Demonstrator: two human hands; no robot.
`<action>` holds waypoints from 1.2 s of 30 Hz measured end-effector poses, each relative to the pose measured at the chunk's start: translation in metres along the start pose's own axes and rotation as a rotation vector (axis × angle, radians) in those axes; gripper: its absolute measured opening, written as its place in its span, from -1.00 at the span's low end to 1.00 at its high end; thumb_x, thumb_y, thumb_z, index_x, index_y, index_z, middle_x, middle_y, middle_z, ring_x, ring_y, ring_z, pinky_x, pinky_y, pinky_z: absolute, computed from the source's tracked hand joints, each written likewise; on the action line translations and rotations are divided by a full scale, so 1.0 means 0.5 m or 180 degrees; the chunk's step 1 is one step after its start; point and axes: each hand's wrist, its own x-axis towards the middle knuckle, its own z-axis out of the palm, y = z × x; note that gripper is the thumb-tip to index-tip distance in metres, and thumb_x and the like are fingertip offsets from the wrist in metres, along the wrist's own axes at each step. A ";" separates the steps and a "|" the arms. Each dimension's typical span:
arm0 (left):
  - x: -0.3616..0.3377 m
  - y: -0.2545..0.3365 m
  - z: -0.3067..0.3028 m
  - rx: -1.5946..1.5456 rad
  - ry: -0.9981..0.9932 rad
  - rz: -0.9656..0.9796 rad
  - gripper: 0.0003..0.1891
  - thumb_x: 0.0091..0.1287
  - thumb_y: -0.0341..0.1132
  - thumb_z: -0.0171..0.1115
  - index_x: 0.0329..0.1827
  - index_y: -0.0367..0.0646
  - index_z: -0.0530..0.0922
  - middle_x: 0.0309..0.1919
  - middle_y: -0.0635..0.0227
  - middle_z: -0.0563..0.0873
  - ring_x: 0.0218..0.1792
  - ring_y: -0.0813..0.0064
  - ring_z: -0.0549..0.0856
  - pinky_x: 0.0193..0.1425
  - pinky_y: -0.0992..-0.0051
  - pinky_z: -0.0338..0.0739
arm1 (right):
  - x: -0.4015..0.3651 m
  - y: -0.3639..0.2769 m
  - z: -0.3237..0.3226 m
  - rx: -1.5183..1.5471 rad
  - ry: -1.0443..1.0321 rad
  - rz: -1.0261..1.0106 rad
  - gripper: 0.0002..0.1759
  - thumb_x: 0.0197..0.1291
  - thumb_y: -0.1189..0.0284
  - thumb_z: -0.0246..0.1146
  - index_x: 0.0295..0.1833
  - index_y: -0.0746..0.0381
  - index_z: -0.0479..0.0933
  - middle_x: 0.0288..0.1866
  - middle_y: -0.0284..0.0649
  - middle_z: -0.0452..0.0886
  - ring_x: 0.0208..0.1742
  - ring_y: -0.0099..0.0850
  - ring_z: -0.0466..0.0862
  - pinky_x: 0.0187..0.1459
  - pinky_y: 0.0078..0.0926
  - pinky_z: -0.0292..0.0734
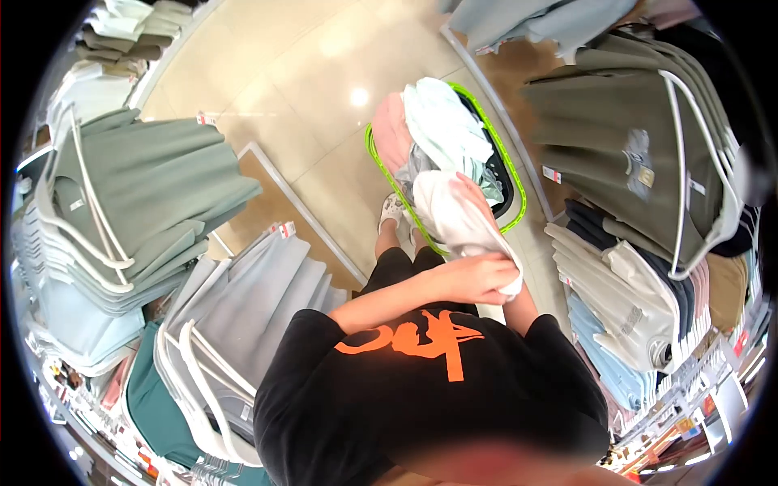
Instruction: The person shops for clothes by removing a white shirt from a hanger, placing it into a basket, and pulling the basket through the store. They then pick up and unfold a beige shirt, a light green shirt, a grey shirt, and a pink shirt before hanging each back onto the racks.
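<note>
A white garment (442, 212) is bunched between my two hands, in front of my body. My left hand (490, 274) is closed, fingers gripping an edge of the cloth near my right forearm. Farther forward, my right hand (474, 194) lies against the same garment, its fingers partly covered by folds. Under and beyond my hands, a basket with a bright green rim (509, 174) stands on the floor. In it lie a pink garment (391, 130), a pale mint garment (442, 121) and some grey cloth (415, 162).
Racks of hanging clothes flank me: sage green shirts (154, 178) and grey shirts (259, 283) on the left, olive shirts (600, 130) and a cream shirt (624, 283) on the right. White hangers (673, 162) stick out. My shoe (391, 209) is beside the basket on the tiled floor (308, 97).
</note>
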 end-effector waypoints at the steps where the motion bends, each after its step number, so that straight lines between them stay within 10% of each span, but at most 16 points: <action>1: 0.015 0.043 -0.002 -0.0130 -0.0231 -0.0065 -0.81 0.01 -0.40 0.18 -0.42 -0.26 0.35 -0.49 0.20 0.42 -0.36 0.19 0.48 -0.26 0.38 0.41 | -0.020 -0.035 -0.019 -0.0896 -0.0052 -0.0545 -0.78 -0.02 0.56 0.09 -0.20 0.24 0.53 0.07 -0.11 0.43 -0.04 -0.33 0.51 0.03 -0.45 0.37; 8: 0.077 0.313 0.011 0.0043 -0.1205 0.0331 -0.82 0.04 -0.39 0.21 -0.46 -0.20 0.35 -0.58 0.32 0.43 -0.55 0.31 0.52 -0.49 0.43 0.41 | -0.170 -0.416 -0.133 0.1605 0.0225 -0.0919 -0.91 -0.11 0.49 0.11 -0.40 0.24 0.43 -0.09 -0.02 0.51 0.05 -0.11 0.45 0.18 -0.18 0.18; 15: 0.122 0.544 0.033 0.1065 -0.1668 0.1718 -0.80 -0.09 -0.43 0.18 -0.35 -0.04 0.49 -0.47 0.50 0.52 -0.50 0.51 0.56 -0.54 0.54 0.45 | -0.342 -0.585 -0.155 0.1497 -0.2541 -0.1036 -0.76 -0.07 0.41 0.25 -0.33 0.35 0.45 -0.32 -0.17 0.50 -0.24 -0.33 0.46 -0.17 -0.42 0.31; 23: 0.209 0.645 -0.058 0.3289 -0.1742 0.1581 -0.72 -0.08 -0.42 0.23 -0.28 0.01 0.42 -0.55 0.43 0.51 -0.58 0.43 0.55 -0.57 0.50 0.42 | -0.480 -0.748 -0.275 -0.2770 0.0156 -0.1207 -0.75 -0.14 0.32 0.29 -0.43 0.26 0.45 -0.42 -0.18 0.40 -0.21 -0.22 0.45 0.23 -0.14 0.12; 26: 0.267 0.651 -0.091 0.3129 -0.1707 0.1101 -0.66 -0.08 -0.40 0.26 -0.18 -0.05 0.44 -0.58 0.32 0.55 -0.62 0.32 0.54 -0.51 0.49 0.42 | -0.486 -0.764 -0.354 -0.3763 0.0429 -0.1259 -0.80 -0.17 0.38 0.25 -0.44 0.26 0.44 -0.48 -0.18 0.44 -0.39 -0.26 0.39 -0.38 -0.36 0.31; 36: 0.335 0.702 -0.171 0.3738 -0.2078 0.0879 -0.59 -0.18 -0.57 0.08 -0.15 -0.27 0.46 -0.43 0.13 0.52 -0.31 0.17 0.52 -0.23 0.35 0.40 | -0.495 -0.901 -0.444 -0.5158 0.1310 -0.1865 -0.68 -0.06 0.34 0.26 -0.22 0.28 0.40 -0.34 -0.14 0.50 -0.28 -0.17 0.50 -0.25 -0.35 0.41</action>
